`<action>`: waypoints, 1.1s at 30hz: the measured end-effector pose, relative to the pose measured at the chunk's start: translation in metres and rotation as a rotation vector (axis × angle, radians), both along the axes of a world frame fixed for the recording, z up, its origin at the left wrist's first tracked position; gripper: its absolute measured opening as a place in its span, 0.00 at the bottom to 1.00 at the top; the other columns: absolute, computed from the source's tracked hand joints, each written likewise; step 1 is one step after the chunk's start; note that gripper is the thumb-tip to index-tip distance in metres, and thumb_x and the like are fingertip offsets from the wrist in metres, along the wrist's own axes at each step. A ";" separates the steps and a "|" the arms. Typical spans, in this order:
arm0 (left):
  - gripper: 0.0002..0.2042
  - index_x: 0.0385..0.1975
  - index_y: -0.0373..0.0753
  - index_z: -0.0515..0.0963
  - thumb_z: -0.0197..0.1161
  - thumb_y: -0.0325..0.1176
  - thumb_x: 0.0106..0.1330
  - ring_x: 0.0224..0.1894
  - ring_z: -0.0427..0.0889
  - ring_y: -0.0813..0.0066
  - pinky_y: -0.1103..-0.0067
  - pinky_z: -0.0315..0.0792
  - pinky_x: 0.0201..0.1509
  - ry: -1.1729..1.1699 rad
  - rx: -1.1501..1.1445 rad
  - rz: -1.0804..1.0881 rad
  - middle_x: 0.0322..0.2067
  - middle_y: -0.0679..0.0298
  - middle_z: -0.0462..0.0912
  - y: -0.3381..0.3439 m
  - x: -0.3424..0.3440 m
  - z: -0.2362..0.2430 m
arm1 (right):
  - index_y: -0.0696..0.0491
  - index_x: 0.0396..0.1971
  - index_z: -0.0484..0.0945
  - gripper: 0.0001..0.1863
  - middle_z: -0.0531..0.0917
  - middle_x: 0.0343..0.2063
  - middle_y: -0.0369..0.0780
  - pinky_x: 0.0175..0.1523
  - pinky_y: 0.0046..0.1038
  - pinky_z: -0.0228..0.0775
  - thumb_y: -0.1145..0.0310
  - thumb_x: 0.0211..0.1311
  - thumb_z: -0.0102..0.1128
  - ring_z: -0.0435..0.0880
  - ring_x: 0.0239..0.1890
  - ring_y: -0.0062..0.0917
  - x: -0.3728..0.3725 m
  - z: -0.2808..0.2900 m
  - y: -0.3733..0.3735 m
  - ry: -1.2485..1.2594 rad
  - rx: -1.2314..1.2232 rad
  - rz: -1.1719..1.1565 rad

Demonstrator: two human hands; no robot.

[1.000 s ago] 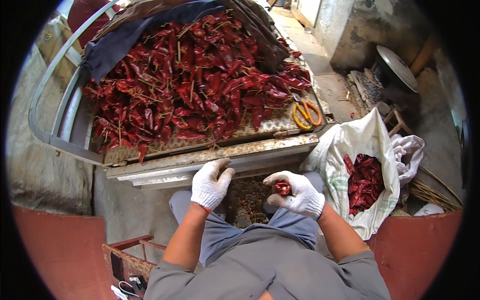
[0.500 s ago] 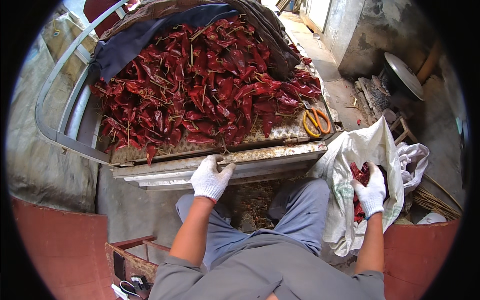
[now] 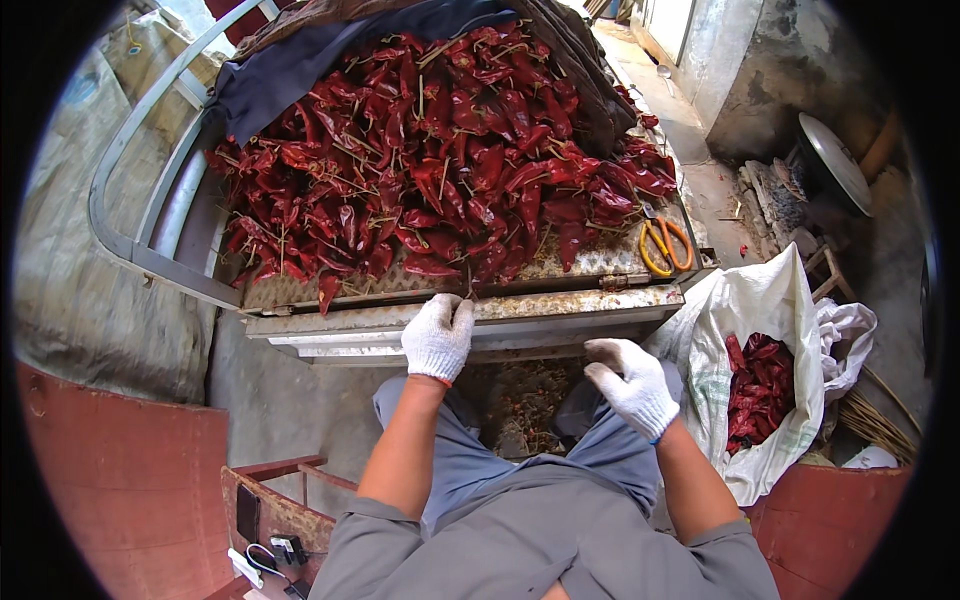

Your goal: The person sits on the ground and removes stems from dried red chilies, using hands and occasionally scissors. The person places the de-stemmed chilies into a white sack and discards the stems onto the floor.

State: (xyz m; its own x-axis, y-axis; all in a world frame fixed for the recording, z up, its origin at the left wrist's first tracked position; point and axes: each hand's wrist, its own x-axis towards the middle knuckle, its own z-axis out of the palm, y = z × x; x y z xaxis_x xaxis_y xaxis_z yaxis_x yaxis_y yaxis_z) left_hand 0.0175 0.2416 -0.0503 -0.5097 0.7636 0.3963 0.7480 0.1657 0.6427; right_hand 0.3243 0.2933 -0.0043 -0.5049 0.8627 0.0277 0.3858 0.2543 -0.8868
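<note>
Near cart (image 3: 580, 304), left hand (image 3: 437, 335) curling narrow, can't tell hold; right hand (image 3: 632, 386) gaping; peppers (image 3: 490, 165) looking light, slippery: pinch stems (image 3: 420, 98).

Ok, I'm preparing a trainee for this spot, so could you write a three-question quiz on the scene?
1. True or false: the left hand and the right hand both wear white gloves.
2. Which tool lies near the right end of the pepper heap?
3. Which is nearer the white sack: A) the left hand; B) the right hand?

Key:
1. True.
2. Scissors, with one yellow and one orange handle.
3. B.
</note>
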 end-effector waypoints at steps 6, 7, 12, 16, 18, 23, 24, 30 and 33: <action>0.15 0.53 0.43 0.84 0.67 0.37 0.68 0.45 0.89 0.55 0.67 0.83 0.49 0.176 0.068 -0.083 0.43 0.57 0.90 0.031 -0.005 0.034 | 0.56 0.50 0.86 0.18 0.89 0.44 0.47 0.56 0.33 0.80 0.59 0.67 0.67 0.90 0.47 0.39 -0.045 0.009 0.004 -0.065 -0.032 0.204; 0.15 0.53 0.45 0.84 0.65 0.39 0.69 0.45 0.89 0.54 0.65 0.82 0.48 0.244 -0.095 -0.066 0.43 0.57 0.90 0.042 -0.008 0.038 | 0.55 0.49 0.86 0.18 0.89 0.45 0.47 0.56 0.34 0.80 0.59 0.67 0.67 0.90 0.48 0.39 -0.048 0.010 0.002 -0.071 -0.049 0.226; 0.12 0.48 0.50 0.85 0.62 0.42 0.71 0.42 0.88 0.54 0.62 0.82 0.44 0.441 -0.411 -0.068 0.39 0.58 0.89 0.077 -0.016 0.050 | 0.55 0.48 0.87 0.17 0.89 0.46 0.48 0.57 0.35 0.80 0.58 0.68 0.66 0.89 0.48 0.40 -0.049 0.012 -0.012 -0.080 -0.126 0.224; 0.08 0.43 0.50 0.86 0.66 0.38 0.67 0.34 0.88 0.55 0.64 0.81 0.38 0.443 -0.088 -0.071 0.33 0.60 0.88 0.061 -0.016 0.042 | 0.55 0.51 0.85 0.17 0.88 0.46 0.47 0.56 0.36 0.80 0.63 0.66 0.69 0.89 0.47 0.40 -0.042 0.011 -0.017 -0.041 -0.017 0.139; 0.07 0.42 0.49 0.86 0.68 0.35 0.65 0.32 0.88 0.56 0.65 0.80 0.35 0.411 0.041 -0.113 0.30 0.60 0.87 0.046 -0.002 0.056 | 0.56 0.52 0.83 0.20 0.87 0.47 0.47 0.57 0.37 0.79 0.66 0.61 0.71 0.88 0.49 0.41 -0.041 0.024 -0.016 0.006 0.168 0.058; 0.06 0.35 0.47 0.84 0.69 0.34 0.59 0.25 0.84 0.57 0.63 0.77 0.30 0.430 -0.142 -0.456 0.23 0.60 0.82 -0.011 0.052 0.081 | 0.55 0.53 0.80 0.25 0.85 0.46 0.45 0.55 0.42 0.77 0.68 0.54 0.72 0.84 0.50 0.44 -0.060 0.042 -0.002 -0.185 0.720 0.182; 0.07 0.35 0.48 0.84 0.69 0.35 0.58 0.25 0.84 0.58 0.64 0.77 0.31 0.461 -0.154 -0.492 0.23 0.61 0.82 -0.019 0.062 0.083 | 0.54 0.52 0.80 0.23 0.85 0.44 0.45 0.52 0.43 0.77 0.66 0.56 0.71 0.84 0.47 0.44 -0.061 0.035 0.002 -0.305 0.669 0.279; 0.24 0.51 0.39 0.84 0.80 0.33 0.53 0.44 0.86 0.58 0.68 0.80 0.54 0.052 0.142 -0.368 0.43 0.55 0.86 -0.042 0.065 0.083 | 0.51 0.47 0.85 0.12 0.87 0.39 0.46 0.49 0.39 0.79 0.61 0.69 0.63 0.87 0.43 0.43 -0.039 0.008 -0.010 -0.108 0.132 0.333; 0.18 0.51 0.36 0.85 0.77 0.29 0.60 0.47 0.86 0.66 0.74 0.79 0.55 -0.535 -0.055 -0.593 0.46 0.55 0.86 -0.057 0.062 0.052 | 0.53 0.47 0.85 0.13 0.88 0.41 0.47 0.50 0.36 0.79 0.61 0.70 0.65 0.88 0.44 0.42 -0.036 0.009 -0.016 -0.004 -0.026 0.386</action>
State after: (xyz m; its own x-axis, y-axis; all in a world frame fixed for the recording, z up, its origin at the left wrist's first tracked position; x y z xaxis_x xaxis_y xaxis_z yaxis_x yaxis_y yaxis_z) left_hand 0.0797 0.1843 0.0013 -0.1231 0.9783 0.1669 0.3141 -0.1211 0.9416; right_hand 0.2879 0.2775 0.0050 -0.7928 0.6095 0.0055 0.2695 0.3585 -0.8938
